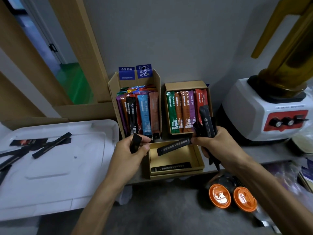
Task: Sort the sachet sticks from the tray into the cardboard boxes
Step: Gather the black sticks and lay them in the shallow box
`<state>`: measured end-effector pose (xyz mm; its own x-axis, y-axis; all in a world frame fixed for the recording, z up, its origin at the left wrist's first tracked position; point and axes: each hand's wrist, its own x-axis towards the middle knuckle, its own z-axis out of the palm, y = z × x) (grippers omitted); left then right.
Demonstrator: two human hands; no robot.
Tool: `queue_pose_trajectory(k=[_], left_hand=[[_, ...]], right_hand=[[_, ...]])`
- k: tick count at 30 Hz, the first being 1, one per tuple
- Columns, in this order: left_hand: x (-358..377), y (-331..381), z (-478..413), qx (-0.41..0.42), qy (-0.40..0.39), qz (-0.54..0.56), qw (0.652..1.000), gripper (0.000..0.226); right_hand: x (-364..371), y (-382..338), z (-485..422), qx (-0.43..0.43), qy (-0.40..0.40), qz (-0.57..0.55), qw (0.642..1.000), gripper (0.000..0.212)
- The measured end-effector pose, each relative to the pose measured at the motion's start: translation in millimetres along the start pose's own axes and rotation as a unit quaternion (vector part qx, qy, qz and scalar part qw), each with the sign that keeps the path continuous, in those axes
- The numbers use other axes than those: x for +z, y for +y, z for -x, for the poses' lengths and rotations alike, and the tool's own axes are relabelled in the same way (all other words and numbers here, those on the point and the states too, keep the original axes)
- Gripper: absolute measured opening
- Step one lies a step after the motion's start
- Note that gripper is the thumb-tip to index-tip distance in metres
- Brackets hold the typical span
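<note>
Up front, both hands meet over the low cardboard box (176,174), which sits at the near edge of a grey shelf (254,153). The left hand (130,153) is curled round a single black stick (136,143), thumb and fingers pinching it. The right hand (220,143) grips a bundle of black sachet sticks (207,119) that fans upward out of the fist. One more, a slanted stick (174,146), juts leftward from its fingers and hangs above the box's open interior. Inside that box a flat stick (171,167) lies along the near wall. Behind stand a tall cardboard box (114,94) packed with upright coloured sachets (one black among them) and, to its right, a shorter box (169,86) holding green, orange, purple and red ones. Off to the left the white tray (59,184) carries several loose black sticks (50,147), some crossing each other. A blender (254,112) stands at the far right, and two orange-lidded cups (219,196) show lower down, near the right forearm.
</note>
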<state>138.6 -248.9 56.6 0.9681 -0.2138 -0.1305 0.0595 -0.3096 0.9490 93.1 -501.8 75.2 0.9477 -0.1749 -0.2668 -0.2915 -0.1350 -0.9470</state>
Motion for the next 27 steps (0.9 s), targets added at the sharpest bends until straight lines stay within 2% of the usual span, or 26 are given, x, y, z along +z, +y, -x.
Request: queue_pose_trajectory(k=[4, 9, 11, 13, 16, 22, 25, 27], left_hand=[[2, -1, 1, 0.017, -0.014, -0.041, 0.999, 0.017], [11, 13, -1, 0.058, -0.100, -0.136, 0.984, 0.009], [17, 18, -1, 0.058, -0.096, -0.105, 0.988, 0.008], [24, 21, 0, 0.046, -0.048, -0.034, 0.997, 0.005], [33, 26, 3, 0.037, 0.004, 0.055, 0.998, 0.004], [39, 29, 4, -0.012, 0.006, 0.147, 0.989, 0.010], [41, 25, 3, -0.039, -0.014, 0.159, 0.986, 0.013], [39, 24, 4, -0.049, -0.034, 0.153, 0.986, 0.013]], right_hand=[[6, 3, 1, -0.001, 0.010, 0.007, 1.000, 0.015], [15, -9, 0, -0.042, -0.005, -0.017, 0.999, 0.023], [18, -13, -2, -0.055, 0.020, -0.055, 0.997, 0.027], [26, -15, 1, -0.043, 0.033, -0.074, 0.996, 0.033], [37, -5, 9, -0.018, 0.000, -0.077, 0.997, 0.033], [50, 3, 14, -0.005, -0.010, -0.102, 0.995, 0.019], [52, 4, 13, 0.000, -0.004, -0.123, 0.992, 0.028], [47, 2, 11, 0.001, 0.012, -0.126, 0.992, 0.026]])
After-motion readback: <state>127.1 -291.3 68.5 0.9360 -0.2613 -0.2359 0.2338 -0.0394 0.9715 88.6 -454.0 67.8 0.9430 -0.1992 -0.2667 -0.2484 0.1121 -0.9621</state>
